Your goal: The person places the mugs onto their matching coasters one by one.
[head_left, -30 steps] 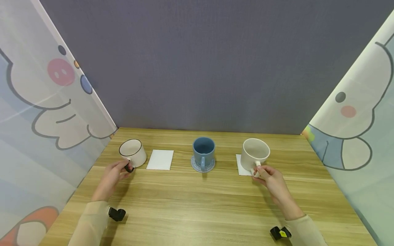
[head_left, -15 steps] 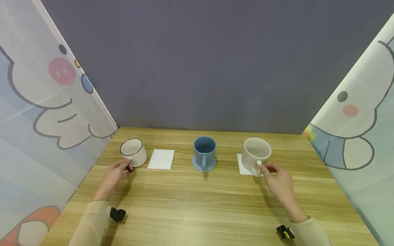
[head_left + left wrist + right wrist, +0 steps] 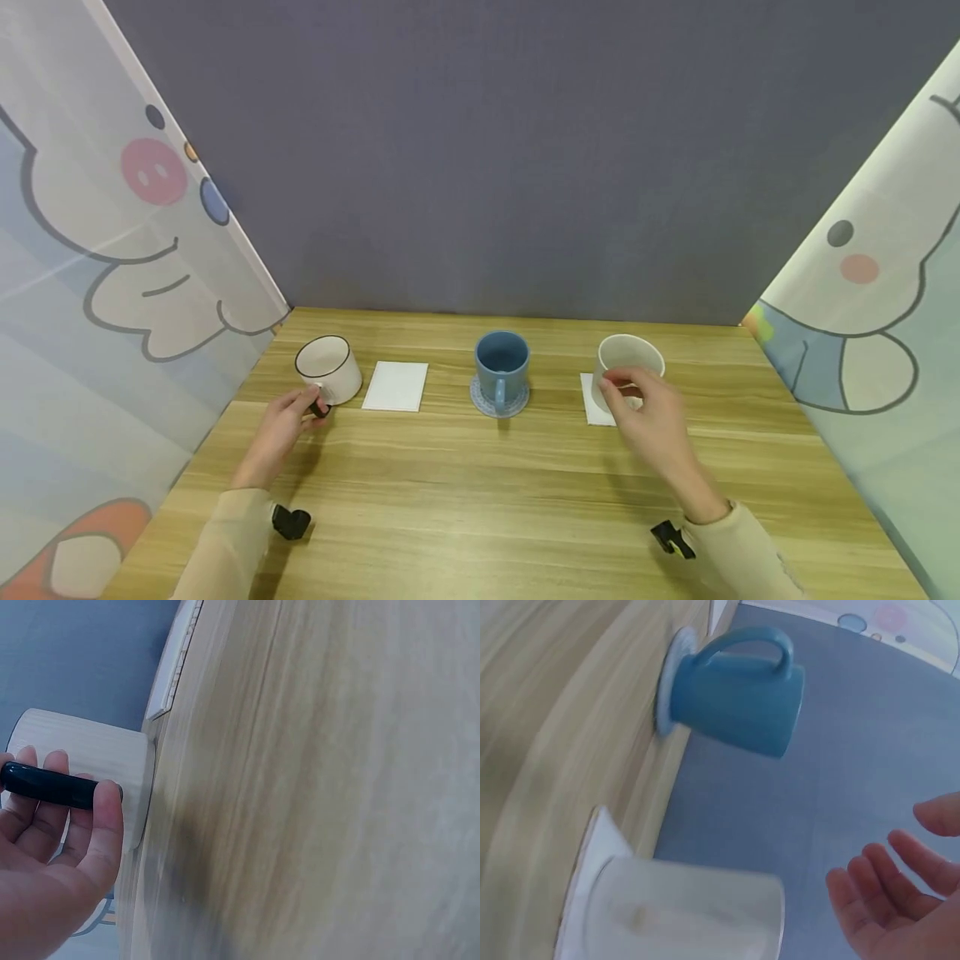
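My left hand pinches the black handle of a white mug with a dark rim, which stands at the table's left. My right hand is raised in front of a plain cream mug, overlapping it in the head view. In the right wrist view its loosely bent fingers are apart from that mug and hold nothing. The cream mug sits upright on a white square coaster. Between the hands, a blue mug stands on a round blue coaster, handle toward me.
A second white square coaster lies bare between the white mug and the blue one. The wooden table ends at a dark grey panel behind. Cartoon-printed curtains flank both sides.
My right hand has let go of the cream mug's handle and moved up, toward the mug's rim. The cream mug stays on its coaster. My left hand keeps its hold on the other mug.
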### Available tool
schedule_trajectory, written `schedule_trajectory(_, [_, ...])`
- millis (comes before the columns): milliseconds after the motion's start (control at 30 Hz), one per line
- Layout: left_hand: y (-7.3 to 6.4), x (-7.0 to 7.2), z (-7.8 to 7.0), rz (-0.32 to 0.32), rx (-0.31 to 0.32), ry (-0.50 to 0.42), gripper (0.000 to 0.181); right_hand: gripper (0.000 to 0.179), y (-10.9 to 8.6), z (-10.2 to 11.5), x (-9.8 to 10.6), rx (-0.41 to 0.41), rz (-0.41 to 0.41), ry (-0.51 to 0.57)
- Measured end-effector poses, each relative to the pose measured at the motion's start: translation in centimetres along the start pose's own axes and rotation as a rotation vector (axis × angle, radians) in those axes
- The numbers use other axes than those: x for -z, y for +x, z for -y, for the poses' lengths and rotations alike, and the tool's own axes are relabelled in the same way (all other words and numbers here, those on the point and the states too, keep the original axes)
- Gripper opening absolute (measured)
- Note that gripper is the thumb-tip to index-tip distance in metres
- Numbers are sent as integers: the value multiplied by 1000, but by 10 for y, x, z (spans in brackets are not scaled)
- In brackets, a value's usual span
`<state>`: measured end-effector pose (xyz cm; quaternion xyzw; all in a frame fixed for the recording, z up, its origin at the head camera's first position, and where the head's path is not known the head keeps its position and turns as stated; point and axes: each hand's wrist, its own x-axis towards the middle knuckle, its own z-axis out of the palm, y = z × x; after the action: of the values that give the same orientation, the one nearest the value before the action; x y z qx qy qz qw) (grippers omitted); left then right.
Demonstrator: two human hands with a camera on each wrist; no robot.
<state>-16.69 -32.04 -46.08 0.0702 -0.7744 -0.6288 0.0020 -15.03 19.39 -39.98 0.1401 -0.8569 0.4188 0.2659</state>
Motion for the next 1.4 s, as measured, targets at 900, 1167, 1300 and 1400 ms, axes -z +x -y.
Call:
schedule_trajectory(900, [0, -1, 0, 9, -1, 8, 52, 18, 41, 56, -63, 149, 127, 275])
schedule_trajectory(1167, [0, 0, 0, 11, -3, 5, 54, 17, 49, 66, -81, 183, 150, 274])
schedule_trajectory(1300, [-1, -1, -2, 7, 0, 18, 52, 18, 52, 72, -91, 182, 172, 261])
schedule_trajectory(1400, [-2, -1, -3, 1, 3, 19, 52, 19, 53, 77, -98, 184, 195, 265])
